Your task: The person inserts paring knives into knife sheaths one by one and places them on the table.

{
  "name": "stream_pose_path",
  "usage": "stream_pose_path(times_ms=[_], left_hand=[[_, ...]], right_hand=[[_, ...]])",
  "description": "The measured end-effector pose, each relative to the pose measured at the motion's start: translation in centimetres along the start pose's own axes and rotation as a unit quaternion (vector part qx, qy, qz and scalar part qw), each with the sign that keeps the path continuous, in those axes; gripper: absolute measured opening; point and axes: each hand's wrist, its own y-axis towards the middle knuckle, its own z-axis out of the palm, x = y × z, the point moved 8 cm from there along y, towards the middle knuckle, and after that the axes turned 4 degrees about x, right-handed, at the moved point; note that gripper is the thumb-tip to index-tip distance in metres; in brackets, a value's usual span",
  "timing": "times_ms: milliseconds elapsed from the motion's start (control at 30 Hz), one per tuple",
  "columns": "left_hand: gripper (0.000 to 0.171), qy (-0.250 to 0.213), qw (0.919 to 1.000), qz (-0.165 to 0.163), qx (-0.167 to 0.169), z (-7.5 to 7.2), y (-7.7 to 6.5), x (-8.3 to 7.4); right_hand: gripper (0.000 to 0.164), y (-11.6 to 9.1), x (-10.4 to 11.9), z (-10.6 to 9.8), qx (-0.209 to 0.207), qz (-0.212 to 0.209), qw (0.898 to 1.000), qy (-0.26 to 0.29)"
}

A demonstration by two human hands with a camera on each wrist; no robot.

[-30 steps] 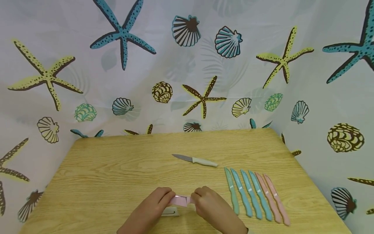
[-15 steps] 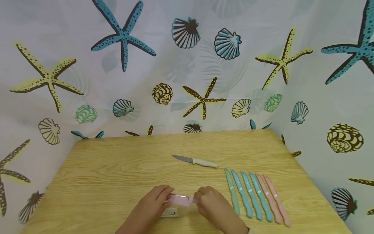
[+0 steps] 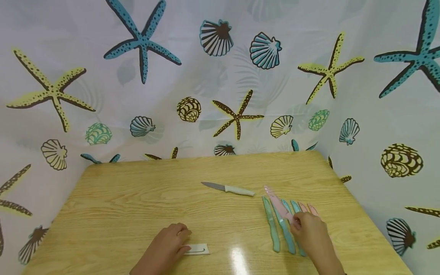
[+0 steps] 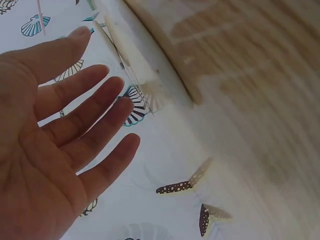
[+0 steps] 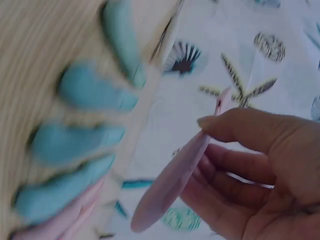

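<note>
My right hand (image 3: 311,233) grips a pink knife (image 3: 277,201) by its handle, with the blade slanting up and left over the row of knives at the right. In the right wrist view the knife's rounded pink handle (image 5: 167,187) juts out past the thumb and fingers. My left hand (image 3: 168,242), holding nothing, hovers at the front left with its fingers spread, palm showing in the left wrist view. Beside its thumb lies a flat white strip (image 3: 199,249) bearing a dark curved line, partly hidden by the hand.
A green knife (image 3: 271,225), several blue knives (image 3: 286,231) and two pink knives (image 3: 312,209) lie side by side, partly covered by my right hand. Farther back is a white-handled knife (image 3: 238,190), its blade pointing left. A patterned cloth (image 3: 220,76) encloses the wooden table (image 3: 137,198).
Both hands were together on the pink knife at the front middle. My left hand has let go and opened; my right has carried the knife right, over the row.
</note>
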Motion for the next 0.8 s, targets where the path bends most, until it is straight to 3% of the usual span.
stream_pose_path(times_ms=[200,367,500,600,800], left_hand=[[0.04,-0.024,0.998,-0.01,0.057,1.4,-0.3,0.4],[0.048,-0.036,0.9953,-0.02,0.088,2.4,-0.2,0.6],[0.048,-0.038,0.9938,-0.024,0.102,2.8,0.0,0.7],[0.046,-0.034,0.9944,-0.018,0.099,2.8,0.0,0.5],[0.04,-0.028,0.9955,-0.012,0.09,2.6,0.0,0.3]], right_hand=[[0.022,-0.9,-7.5,-1.4,0.021,0.116,0.993,-0.002],[0.035,-1.9,-11.1,-1.3,0.049,0.183,0.982,0.014],[0.039,-2.5,-12.6,-0.9,0.076,0.199,0.977,0.007],[0.022,-2.6,-13.4,-1.0,0.085,0.197,0.977,-0.004],[0.015,-2.5,-15.0,-0.6,0.113,0.205,0.972,-0.005]])
